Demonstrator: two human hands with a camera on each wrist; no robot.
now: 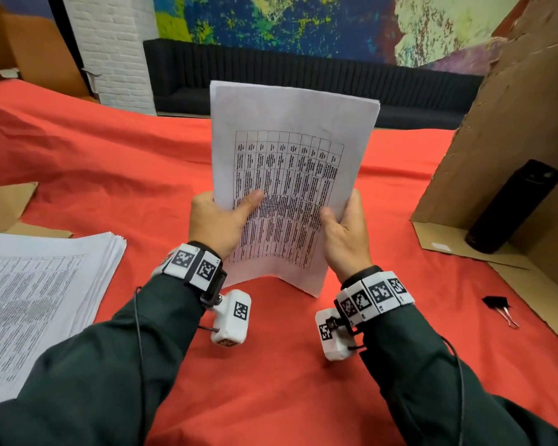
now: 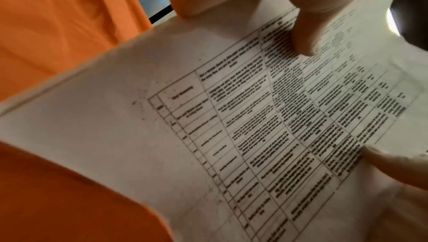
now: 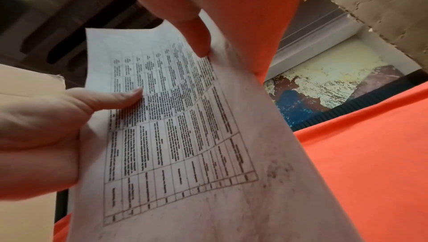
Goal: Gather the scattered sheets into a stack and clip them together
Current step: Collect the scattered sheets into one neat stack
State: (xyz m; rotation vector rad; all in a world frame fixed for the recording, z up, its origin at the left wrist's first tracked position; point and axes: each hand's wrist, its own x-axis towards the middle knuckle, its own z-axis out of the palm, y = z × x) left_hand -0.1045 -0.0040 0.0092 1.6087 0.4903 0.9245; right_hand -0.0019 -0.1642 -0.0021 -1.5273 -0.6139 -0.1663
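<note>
Over the red cloth [image 1: 110, 162], the gathered sheets [image 1: 290, 149] stand upright on their lower edge, pinched by the left hand [image 1: 216, 220] and right hand [image 1: 345, 233], and could splay if either thumb eases, the binder clip [image 1: 500, 305] lying well apart.

Your left thumb [image 2: 305, 44] presses the printed table on the sheets [image 2: 162, 127]; your right thumb [image 2: 398, 165] meets their opposite edge, above the orange cloth [image 2: 57, 26].
</note>
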